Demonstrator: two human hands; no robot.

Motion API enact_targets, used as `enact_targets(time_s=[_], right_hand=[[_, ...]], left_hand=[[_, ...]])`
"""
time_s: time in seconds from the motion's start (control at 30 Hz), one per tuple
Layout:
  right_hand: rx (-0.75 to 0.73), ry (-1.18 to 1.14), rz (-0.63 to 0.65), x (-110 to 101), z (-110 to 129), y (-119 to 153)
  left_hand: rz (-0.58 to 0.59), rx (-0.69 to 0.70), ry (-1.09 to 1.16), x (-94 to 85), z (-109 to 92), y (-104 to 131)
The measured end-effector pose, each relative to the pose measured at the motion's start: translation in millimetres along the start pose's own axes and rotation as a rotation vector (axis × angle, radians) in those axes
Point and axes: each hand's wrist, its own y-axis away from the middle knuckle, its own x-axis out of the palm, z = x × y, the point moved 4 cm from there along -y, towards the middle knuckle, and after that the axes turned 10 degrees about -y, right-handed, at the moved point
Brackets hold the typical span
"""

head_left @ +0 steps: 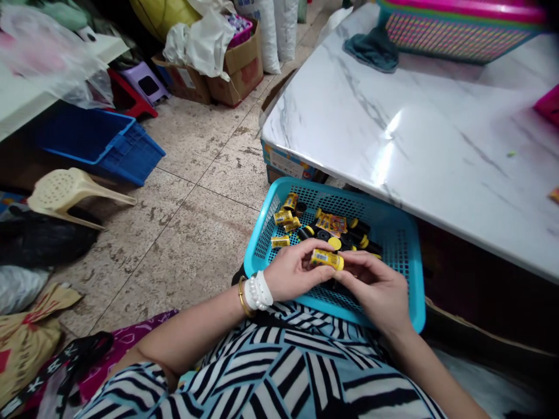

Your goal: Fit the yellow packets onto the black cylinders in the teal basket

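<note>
Over a blue plastic basket (257, 233) on the lap, a small yellow bottle with a printed label (324, 258) lies sideways between my two hands. My left hand (297, 269) is closed round its labelled body. At its yellow-capped end, the thumb and fingers of my right hand (378, 282) pinch together on the cap. Inside the basket are several yellow labelled pieces (283, 217), black cylinders with yellow ends (358, 226) and a flat printed sheet or packet (332, 223). The hands hide part of the basket's contents.
A marble-patterned table (332, 122) stands ahead, bearing a pink and green basket (458, 35) and a dark cloth (371, 49). On the floor at left are a blue crate (144, 148), a cream stool (61, 189) and a purple stool (144, 82). Cardboard boxes (242, 70) stand behind.
</note>
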Motion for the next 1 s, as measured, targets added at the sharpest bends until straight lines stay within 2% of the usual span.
enact_targets(time_s=[0.07,0.13,0.23,0.3,0.33,0.4,0.53,0.6,0.7,0.77,0.87,1.0], right_hand=[[-0.123,0.101,-0.011,0,4,0],[-0.097,0.091,-0.020,2,0,0],[0.244,-0.133,-0.022,6,-19,0],[0.449,-0.274,0.011,9,-29,2],[0.501,-0.307,0.031,11,-30,3],[0.488,-0.289,0.049,11,-28,3],[0.263,-0.141,0.022,12,-14,2],[0.318,-0.147,0.021,15,-17,3],[0.547,-0.285,0.014,20,-31,6],[0.633,-0.388,0.029,20,-38,7],[0.619,-0.435,0.096,16,-37,5],[0.499,-0.406,0.229,12,-28,2]], left_hand=[[0.048,-0.073,0.012,-1.5,5,-1],[0.008,-0.053,-0.065,-5.1,6,-1],[-0.098,0.092,-0.214,-9.6,2,1],[-0.064,0.139,-0.238,-9.3,0,2],[-0.034,0.132,-0.235,-9.3,1,3],[0.004,0.063,-0.210,-11.6,3,4],[0.050,-0.109,-0.079,-14.4,15,5],[0.030,-0.079,-0.094,-13.9,17,5],[-0.073,0.015,-0.235,-14.1,17,6],[-0.089,0.032,-0.292,-13.3,16,7],[-0.037,-0.024,-0.262,-11.9,18,7],[0.047,-0.144,-0.049,-9.1,23,3]])
